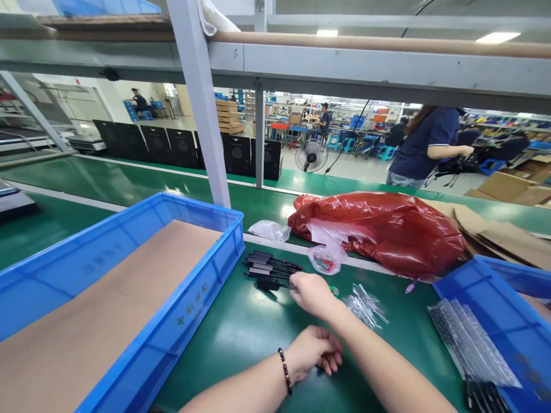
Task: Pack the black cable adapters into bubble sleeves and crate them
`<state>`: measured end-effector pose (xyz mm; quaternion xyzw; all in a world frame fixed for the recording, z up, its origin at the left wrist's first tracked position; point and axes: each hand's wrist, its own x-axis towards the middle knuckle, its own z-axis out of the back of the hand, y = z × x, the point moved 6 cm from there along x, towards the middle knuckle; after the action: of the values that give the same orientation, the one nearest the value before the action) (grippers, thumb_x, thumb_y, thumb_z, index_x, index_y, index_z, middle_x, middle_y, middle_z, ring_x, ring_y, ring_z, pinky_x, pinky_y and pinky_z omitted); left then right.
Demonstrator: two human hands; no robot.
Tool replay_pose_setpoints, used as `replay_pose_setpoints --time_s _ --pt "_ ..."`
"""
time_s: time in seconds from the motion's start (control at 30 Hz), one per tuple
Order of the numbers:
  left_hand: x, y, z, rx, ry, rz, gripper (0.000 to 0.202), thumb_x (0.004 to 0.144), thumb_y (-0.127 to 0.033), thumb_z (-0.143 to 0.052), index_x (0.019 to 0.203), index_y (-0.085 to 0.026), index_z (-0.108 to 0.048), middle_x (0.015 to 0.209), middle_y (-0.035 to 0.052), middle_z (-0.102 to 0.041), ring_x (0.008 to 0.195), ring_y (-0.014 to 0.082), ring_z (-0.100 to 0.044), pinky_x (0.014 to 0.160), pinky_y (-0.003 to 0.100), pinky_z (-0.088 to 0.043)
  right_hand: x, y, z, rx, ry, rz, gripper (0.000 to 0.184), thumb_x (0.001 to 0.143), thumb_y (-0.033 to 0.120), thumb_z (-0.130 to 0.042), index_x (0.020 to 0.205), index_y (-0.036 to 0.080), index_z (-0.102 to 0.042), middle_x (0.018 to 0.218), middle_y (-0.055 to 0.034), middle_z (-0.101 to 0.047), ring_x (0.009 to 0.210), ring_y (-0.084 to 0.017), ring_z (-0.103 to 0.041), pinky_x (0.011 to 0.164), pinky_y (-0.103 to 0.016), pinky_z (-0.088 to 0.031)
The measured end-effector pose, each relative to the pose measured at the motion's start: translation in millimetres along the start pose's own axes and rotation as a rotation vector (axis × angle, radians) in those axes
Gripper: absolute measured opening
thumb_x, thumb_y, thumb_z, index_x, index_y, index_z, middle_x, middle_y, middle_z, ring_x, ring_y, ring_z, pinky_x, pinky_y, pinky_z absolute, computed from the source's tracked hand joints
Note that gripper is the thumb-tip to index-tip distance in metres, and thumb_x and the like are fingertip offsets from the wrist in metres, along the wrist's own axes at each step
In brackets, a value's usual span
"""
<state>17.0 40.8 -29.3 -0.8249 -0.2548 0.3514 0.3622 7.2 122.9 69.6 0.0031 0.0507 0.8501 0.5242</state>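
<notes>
Right hand (312, 292): fingers drawn together in a pinch on the thin cord end of a black piece (267, 284), which lies just left of its fingertips. The piece has a flat, roughly rectangular body.

Left hand (312, 351): nearer the body than the right, fingers half curled, a bracelet (284, 371) of round dark beads at the wrist. A small dark item shows under its fingertips; with the blur I cannot tell whether it is held.

Left of and just beyond the right hand: a row of slim bars (262, 265), black and grey, flat-faced, side by side, their thin black cords pointing toward the hand.

Just beyond the right hand: a clear bag (323, 261), soft film, red bits inside. Farther off, a large red sack (383, 232), glossy and creased.

Right of the right hand: loose clear strips (365, 307), shiny, heaped at odd angles. Well to the right, ribbed clear sleeves (473, 338) lean at a blue crate (495, 292).

Well left of both hands: a long blue bin (189, 315) of hard plastic, its floor lined with flat brown board (129, 298). Beneath both hands: the table (232, 350), smooth green, reflecting light.
</notes>
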Motion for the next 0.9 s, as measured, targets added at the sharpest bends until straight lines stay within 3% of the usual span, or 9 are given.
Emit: replay_pose_setpoints --time_s 0.13,0.23,0.37,0.47,0.63,0.73,0.83,0.9 --pt "-8.0 -28.9 10.3 -0.245 -0.147 -0.323 0.027 0.067 -0.032 -0.061 0.087 -0.014 -0.056 0.081 0.0049 -0.063 0.067 0.0124 -0.059 0.055 0.023 -0.043 -55.9 -35.0 19.1 0.333 -0.079 -0.146 0.014 0.078 0.023 -0.042 0.069 0.019 -0.052 0.06 0.0023 -0.054 0.057 -0.011 -0.049 0.053 -0.021 -0.032" --pt "-13.1 -40.1 16.4 -0.339 -0.185 -0.453 0.034 0.073 -0.037 -0.059 0.097 -0.013 -0.053 0.094 0.0111 -0.064 0.08 0.0164 -0.061 0.069 0.027 -0.044 -88.4 -53.5 -0.8 0.602 -0.034 -0.223 0.017 0.079 0.029 -0.041 0.066 0.019 -0.047 0.055 0.0042 -0.048 0.053 -0.01 -0.044 0.052 -0.021 -0.032" --pt "-8.8 -36.3 21.4 -0.266 -0.249 -0.412 0.036 0.071 -0.041 -0.061 0.091 -0.013 -0.05 0.081 0.0103 -0.067 0.068 0.0163 -0.063 0.064 0.026 -0.044 -108.1 -58.5 -41.6 0.779 0.072 -0.27 0.018 0.077 0.031 -0.043 0.065 0.018 -0.045 0.056 0.0044 -0.045 0.053 -0.01 -0.041 0.053 -0.022 -0.033" --pt "-5.5 -33.2 20.7 -0.226 -0.258 -0.375 0.036 0.067 -0.043 -0.064 0.082 -0.015 -0.047 0.078 0.0085 -0.067 0.059 0.0148 -0.063 0.059 0.025 -0.044 -112.5 -56.2 -57.6 0.83 0.123 -0.278 0.021 0.078 0.034 -0.042 0.064 0.018 -0.044 0.056 0.0046 -0.045 0.052 -0.01 -0.04 0.052 -0.022 -0.032" --pt "-6.2 -34.2 18.8 -0.225 -0.271 -0.352 0.038 0.063 -0.045 -0.066 0.079 -0.015 -0.047 0.075 0.0063 -0.066 0.057 0.014 -0.061 0.059 0.025 -0.043 -112.5 -53.4 -60.0 0.835 0.121 -0.26 0.026 0.078 0.036 -0.042 0.059 0.019 -0.042 0.054 0.0047 -0.043 0.052 -0.01 -0.039 0.052 -0.021 -0.032" --pt "-6.7 -35.7 17.8 -0.269 -0.256 -0.349 0.041 0.064 -0.045 -0.066 0.088 -0.015 -0.051 0.081 0.0068 -0.065 0.059 0.014 -0.061 0.06 0.027 -0.043 -112.9 -49.2 -57.8 0.803 0.104 -0.258 0.026 0.076 0.034 -0.046 0.056 0.019 -0.04 0.052 0.0051 -0.043 0.051 -0.009 -0.039 0.051 -0.021 -0.032" --pt "-4.7 -32.4 17.3 -0.412 -0.217 -0.288 0.043 0.07 -0.052 -0.056 0.093 -0.016 -0.051 0.092 0.0077 -0.062 0.055 0.0116 -0.057 0.057 0.027 -0.042 -116.1 -45.0 -53.8 0.747 0.117 -0.259 0.024 0.072 0.034 -0.053 0.058 0.019 -0.041 0.055 0.0045 -0.048 0.054 -0.01 -0.043 0.052 -0.021 -0.034" --pt "-2.6 -26.4 15.6 -0.507 -0.177 -0.198 0.045 0.075 -0.056 -0.046 0.093 -0.015 -0.052 0.083 0.0059 -0.062 0.048 0.009 -0.05 0.051 0.025 -0.039 -118.8 -48.8 -44.7 0.676 0.036 -0.275 0.02 0.071 0.037 -0.054 0.067 0.02 -0.045 0.065 0.0028 -0.053 0.06 -0.012 -0.049 0.056 -0.022 -0.038"
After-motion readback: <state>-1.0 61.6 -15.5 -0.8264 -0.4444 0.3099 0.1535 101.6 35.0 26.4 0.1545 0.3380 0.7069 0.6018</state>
